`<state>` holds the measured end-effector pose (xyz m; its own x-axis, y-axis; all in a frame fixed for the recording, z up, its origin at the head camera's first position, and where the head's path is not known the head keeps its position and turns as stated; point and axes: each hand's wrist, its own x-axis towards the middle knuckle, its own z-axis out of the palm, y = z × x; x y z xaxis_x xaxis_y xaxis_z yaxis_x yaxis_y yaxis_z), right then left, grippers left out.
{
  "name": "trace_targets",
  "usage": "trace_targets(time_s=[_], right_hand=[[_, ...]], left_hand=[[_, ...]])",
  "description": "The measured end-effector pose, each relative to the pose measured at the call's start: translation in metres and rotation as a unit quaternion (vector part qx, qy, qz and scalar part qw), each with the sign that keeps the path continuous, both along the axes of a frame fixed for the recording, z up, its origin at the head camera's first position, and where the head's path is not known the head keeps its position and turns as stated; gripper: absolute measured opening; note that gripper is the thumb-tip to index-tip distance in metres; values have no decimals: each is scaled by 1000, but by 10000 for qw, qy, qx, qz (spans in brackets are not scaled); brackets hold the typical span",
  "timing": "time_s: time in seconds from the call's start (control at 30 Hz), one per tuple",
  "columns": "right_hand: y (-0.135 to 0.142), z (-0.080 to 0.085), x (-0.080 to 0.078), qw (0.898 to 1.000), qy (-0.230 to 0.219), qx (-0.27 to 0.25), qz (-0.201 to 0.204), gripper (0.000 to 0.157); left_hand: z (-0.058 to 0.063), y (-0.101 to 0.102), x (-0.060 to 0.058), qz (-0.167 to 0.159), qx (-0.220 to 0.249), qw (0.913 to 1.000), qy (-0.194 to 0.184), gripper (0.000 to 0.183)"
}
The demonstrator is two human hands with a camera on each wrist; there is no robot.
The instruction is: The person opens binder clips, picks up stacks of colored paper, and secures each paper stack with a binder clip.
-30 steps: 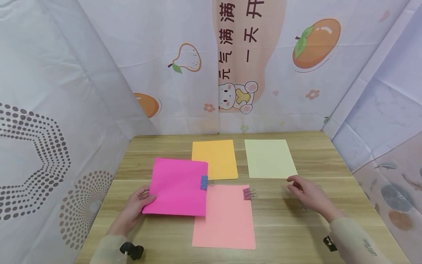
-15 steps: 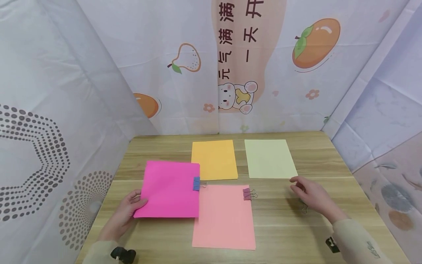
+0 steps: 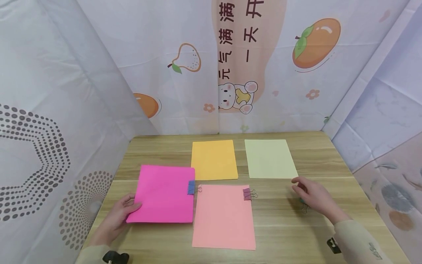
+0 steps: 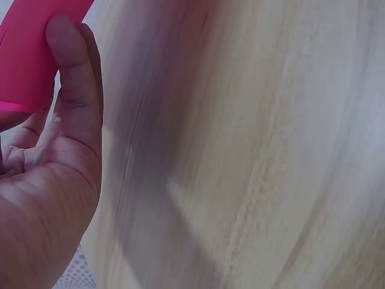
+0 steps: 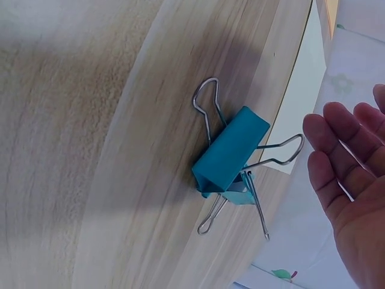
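Observation:
My left hand [image 3: 118,217] pinches the left edge of a magenta paper stack [image 3: 165,194], its thumb on top, as the left wrist view also shows. A blue binder clip [image 3: 191,187] bites the stack's right edge. My right hand [image 3: 311,194] hovers over the right side of the table, fingers loosely bent and holding nothing. In the right wrist view, a teal binder clip [image 5: 231,147] lies with its wire handles spread, and a second teal clip [image 5: 242,196] sits partly hidden behind it. Both are close to that hand.
Salmon-pink paper [image 3: 224,220] with a purple binder clip [image 3: 247,194] at its upper right lies mid-table. Behind it are orange paper [image 3: 214,160] and pale yellow paper [image 3: 271,158]. Printed curtains [image 3: 194,117] border the wooden table [image 3: 280,234] at the back and sides.
My left hand has moved left and slightly nearer with the magenta stack, uncovering more of the orange and pink papers. The right hand has shifted slightly right.

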<state>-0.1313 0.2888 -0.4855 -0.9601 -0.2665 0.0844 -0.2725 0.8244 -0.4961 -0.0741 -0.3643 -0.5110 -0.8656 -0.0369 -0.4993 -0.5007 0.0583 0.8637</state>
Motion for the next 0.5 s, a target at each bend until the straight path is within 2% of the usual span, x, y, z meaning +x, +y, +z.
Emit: trace_targets(time_s=[0.23,0.5], right_hand=[[1,0,1,9999,-109,-4,-12,20],[3,-2,1,10000,-27,0,9,18]], left_hand=[[0,-5,5,-49,68,9999,-77,48],[0,-11,7,-100,-291,9991,-275,68]])
